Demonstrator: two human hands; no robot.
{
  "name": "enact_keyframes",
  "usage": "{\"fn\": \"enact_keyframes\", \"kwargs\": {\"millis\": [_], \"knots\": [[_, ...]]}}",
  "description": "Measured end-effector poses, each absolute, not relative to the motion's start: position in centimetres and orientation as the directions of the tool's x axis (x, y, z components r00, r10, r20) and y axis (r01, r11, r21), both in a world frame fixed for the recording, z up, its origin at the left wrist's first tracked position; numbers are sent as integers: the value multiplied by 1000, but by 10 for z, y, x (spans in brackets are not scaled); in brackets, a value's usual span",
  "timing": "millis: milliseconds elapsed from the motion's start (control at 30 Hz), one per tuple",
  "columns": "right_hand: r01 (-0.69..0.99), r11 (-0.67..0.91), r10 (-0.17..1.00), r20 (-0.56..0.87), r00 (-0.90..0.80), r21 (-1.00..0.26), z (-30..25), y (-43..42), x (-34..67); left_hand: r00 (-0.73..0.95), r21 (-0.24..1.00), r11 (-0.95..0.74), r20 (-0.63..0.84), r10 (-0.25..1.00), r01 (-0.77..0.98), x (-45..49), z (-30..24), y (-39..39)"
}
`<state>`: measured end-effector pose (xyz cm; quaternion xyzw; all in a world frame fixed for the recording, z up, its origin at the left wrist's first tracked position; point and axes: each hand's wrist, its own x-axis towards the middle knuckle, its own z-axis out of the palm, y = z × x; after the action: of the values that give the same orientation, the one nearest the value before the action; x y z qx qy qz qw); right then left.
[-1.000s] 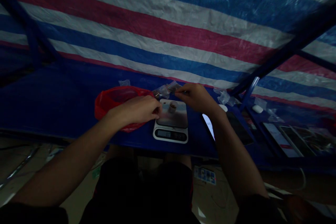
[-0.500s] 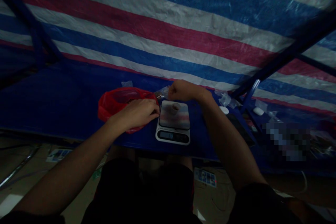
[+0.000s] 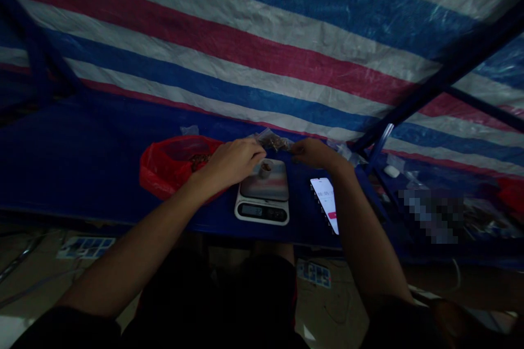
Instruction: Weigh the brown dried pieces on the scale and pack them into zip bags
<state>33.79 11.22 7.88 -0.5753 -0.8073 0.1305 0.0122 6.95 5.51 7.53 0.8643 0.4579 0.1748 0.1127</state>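
Observation:
A white kitchen scale (image 3: 262,213) with a lit display stands on the blue tabletop, and a small cup (image 3: 265,170) with brown contents sits on its plate. My left hand (image 3: 241,158) is over the plate's far left corner, fingers curled; whatever they hold is hidden. Behind the scale lies a clear plastic bag (image 3: 274,142) of small brown pieces. At its right end is my right hand (image 3: 313,152), fingers closed on the bag's edge. A red plastic bag (image 3: 159,169), open at the top with brown pieces inside, is left of the scale, partly behind my left forearm.
A phone (image 3: 324,204) with a lit screen lies right of the scale, partly under my right forearm. Crumpled clear bags (image 3: 346,151) and a white rounded object (image 3: 392,171) are farther right. Blue metal bars (image 3: 442,79) and a striped tarp (image 3: 254,38) rise behind the table.
My right hand has moved right, and more of the clear bag shows. My left hand has shifted right, from the red bag to above the scale's corner. The phone screen has lit up.

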Motion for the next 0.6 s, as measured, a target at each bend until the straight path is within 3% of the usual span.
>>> {"fn": "enact_keyframes", "kwargs": {"millis": [133,367,600], "knots": [[923,347,906,-196,-375,-164,60,113,344,478,349,-510,179,860,786,50,71,64],[936,303,920,-201,-336,-177,57,112,354,671,357,-650,80,737,671,66,58,95],[953,258,934,-209,-288,-161,48,113,358,701,321,-687,89,708,652,72,53,109]]}}
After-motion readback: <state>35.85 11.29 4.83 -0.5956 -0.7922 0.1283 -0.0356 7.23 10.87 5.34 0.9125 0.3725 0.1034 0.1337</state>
